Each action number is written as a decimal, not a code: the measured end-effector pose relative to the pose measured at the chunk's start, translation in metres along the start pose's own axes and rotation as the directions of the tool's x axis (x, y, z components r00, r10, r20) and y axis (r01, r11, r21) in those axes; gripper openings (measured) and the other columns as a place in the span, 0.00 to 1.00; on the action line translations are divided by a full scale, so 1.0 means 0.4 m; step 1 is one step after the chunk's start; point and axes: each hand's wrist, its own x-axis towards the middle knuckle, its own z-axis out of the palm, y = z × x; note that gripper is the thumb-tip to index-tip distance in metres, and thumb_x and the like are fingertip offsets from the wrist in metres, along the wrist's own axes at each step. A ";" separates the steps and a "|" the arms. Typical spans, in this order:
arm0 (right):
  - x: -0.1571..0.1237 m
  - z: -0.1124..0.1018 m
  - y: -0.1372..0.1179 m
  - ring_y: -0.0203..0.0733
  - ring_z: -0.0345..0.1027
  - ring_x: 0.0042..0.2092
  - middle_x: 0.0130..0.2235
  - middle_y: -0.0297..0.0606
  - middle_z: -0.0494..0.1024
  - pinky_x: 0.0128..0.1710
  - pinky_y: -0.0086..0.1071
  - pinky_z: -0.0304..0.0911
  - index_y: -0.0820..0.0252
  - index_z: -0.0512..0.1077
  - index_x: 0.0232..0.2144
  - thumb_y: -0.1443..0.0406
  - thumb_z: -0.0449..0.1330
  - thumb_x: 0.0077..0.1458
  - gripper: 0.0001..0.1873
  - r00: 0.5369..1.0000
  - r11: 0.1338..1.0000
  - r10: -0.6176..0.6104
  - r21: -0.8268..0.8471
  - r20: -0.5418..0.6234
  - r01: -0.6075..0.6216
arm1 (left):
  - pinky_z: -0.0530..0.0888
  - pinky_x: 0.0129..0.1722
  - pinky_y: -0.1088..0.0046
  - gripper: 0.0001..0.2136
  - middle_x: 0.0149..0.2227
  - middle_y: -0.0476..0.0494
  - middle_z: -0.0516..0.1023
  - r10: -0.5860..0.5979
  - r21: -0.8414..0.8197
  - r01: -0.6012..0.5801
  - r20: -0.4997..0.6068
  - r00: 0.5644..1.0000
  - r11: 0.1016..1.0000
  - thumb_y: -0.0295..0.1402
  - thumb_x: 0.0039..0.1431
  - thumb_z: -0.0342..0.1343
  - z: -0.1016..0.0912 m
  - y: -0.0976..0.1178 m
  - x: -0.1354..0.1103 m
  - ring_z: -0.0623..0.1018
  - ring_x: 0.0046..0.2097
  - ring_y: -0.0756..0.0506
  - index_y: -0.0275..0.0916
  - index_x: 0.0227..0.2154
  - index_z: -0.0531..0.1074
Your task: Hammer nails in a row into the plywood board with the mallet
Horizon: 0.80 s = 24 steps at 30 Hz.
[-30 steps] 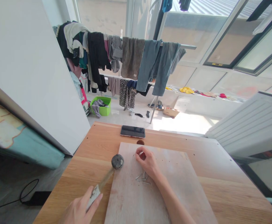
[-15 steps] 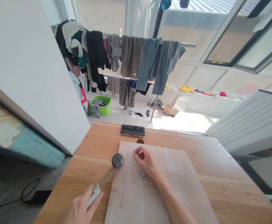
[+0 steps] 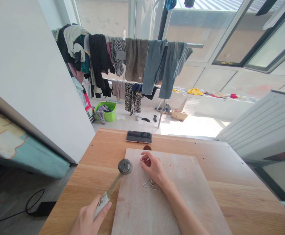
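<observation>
My left hand (image 3: 90,213) is wrapped around the pale, worn grip of a hammer (image 3: 113,186). Its dark round head (image 3: 125,166) is raised near the left edge of a flat wooden board (image 3: 135,202). Over the upper part of that board, my right hand (image 3: 152,166) is bent, with thumb and a fingertip close together and the index finger lifted above them. Whatever they pinch, if anything, is too small to make out. Several silvery nails (image 3: 150,185) lie loose on the board below my right palm.
The board rests on a wooden table (image 3: 91,176). A phone (image 3: 139,136) lies near the far edge, with a round brown spot (image 3: 147,148) close to the board. Beyond stand a laundry rack with clothes (image 3: 137,60) and a green basket (image 3: 110,114). A white cabinet (image 3: 35,71) rises at left.
The hammer and my left hand have shifted slightly right, and the head is a little higher. My right index finger has lifted somewhat. The nails lie as before.
</observation>
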 end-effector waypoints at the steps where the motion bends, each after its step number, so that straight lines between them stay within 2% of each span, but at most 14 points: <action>1: 0.000 0.000 0.000 0.37 0.70 0.30 0.34 0.34 0.81 0.34 0.31 0.69 0.56 0.72 0.44 0.67 0.57 0.54 0.14 1.000 1.000 0.000 0.001 0.002 0.000 | 0.75 0.33 0.78 0.19 0.32 0.45 0.85 0.004 -0.029 -0.004 0.000 1.000 1.000 0.52 0.66 0.47 -0.005 0.018 0.003 0.85 0.36 0.43 0.45 0.38 0.78; 4: 0.000 0.000 0.003 0.37 0.70 0.30 0.34 0.34 0.81 0.35 0.31 0.69 0.56 0.72 0.46 0.67 0.57 0.54 0.16 1.000 1.000 0.002 0.001 0.009 -0.002 | 0.75 0.34 0.77 0.20 0.30 0.47 0.83 0.009 -0.083 -0.009 -0.008 1.000 0.997 0.53 0.65 0.48 -0.016 0.075 0.016 0.84 0.35 0.43 0.45 0.38 0.77; 9: 0.001 0.004 0.007 0.37 0.71 0.30 0.34 0.34 0.80 0.34 0.31 0.69 0.56 0.72 0.48 0.68 0.57 0.53 0.18 1.000 1.000 0.009 -0.009 0.009 -0.009 | 0.74 0.37 0.76 0.22 0.34 0.45 0.84 0.027 -0.114 -0.020 0.065 0.998 0.993 0.54 0.66 0.46 -0.022 0.148 0.057 0.84 0.39 0.42 0.43 0.42 0.76; 11: 0.002 0.005 0.009 0.37 0.70 0.30 0.33 0.33 0.80 0.33 0.30 0.68 0.57 0.72 0.49 0.69 0.58 0.53 0.20 1.000 1.000 0.014 -0.019 0.003 -0.014 | 0.74 0.38 0.74 0.22 0.36 0.43 0.84 0.043 -0.081 -0.035 0.098 0.994 0.996 0.53 0.67 0.43 -0.023 0.169 0.075 0.84 0.40 0.41 0.43 0.43 0.75; 14: 0.002 0.006 0.013 0.37 0.69 0.28 0.31 0.31 0.78 0.32 0.29 0.66 0.57 0.72 0.50 0.72 0.58 0.50 0.24 1.000 0.999 0.023 -0.040 -0.006 -0.023 | 0.73 0.37 0.71 0.20 0.36 0.39 0.84 0.027 0.072 -0.038 0.147 0.989 0.997 0.49 0.67 0.42 -0.024 0.194 0.095 0.84 0.41 0.38 0.42 0.41 0.74; 17: 0.004 0.008 0.016 0.37 0.68 0.28 0.30 0.30 0.77 0.32 0.29 0.65 0.57 0.73 0.50 0.75 0.57 0.46 0.27 0.999 0.998 0.028 -0.061 -0.021 -0.029 | 0.72 0.36 0.69 0.20 0.33 0.38 0.83 -0.001 0.166 -0.025 0.156 0.988 0.986 0.48 0.67 0.42 -0.018 0.199 0.101 0.84 0.40 0.35 0.42 0.38 0.74; 21: 0.007 0.010 0.014 0.37 0.68 0.28 0.29 0.31 0.76 0.32 0.30 0.66 0.58 0.72 0.51 0.72 0.58 0.50 0.24 1.000 0.998 0.018 -0.062 -0.024 -0.020 | 0.74 0.38 0.74 0.23 0.36 0.41 0.84 0.056 -0.045 -0.052 0.095 0.994 0.998 0.54 0.66 0.43 -0.001 0.171 0.091 0.84 0.41 0.40 0.42 0.42 0.76; 24: 0.006 0.008 0.013 0.37 0.69 0.28 0.31 0.32 0.78 0.33 0.29 0.67 0.57 0.71 0.52 0.70 0.58 0.52 0.22 1.000 0.999 -0.005 -0.036 -0.011 0.004 | 0.75 0.37 0.75 0.28 0.35 0.42 0.84 0.049 -0.145 -0.038 0.071 0.996 0.989 0.59 0.64 0.44 0.013 0.148 0.082 0.84 0.39 0.41 0.41 0.43 0.76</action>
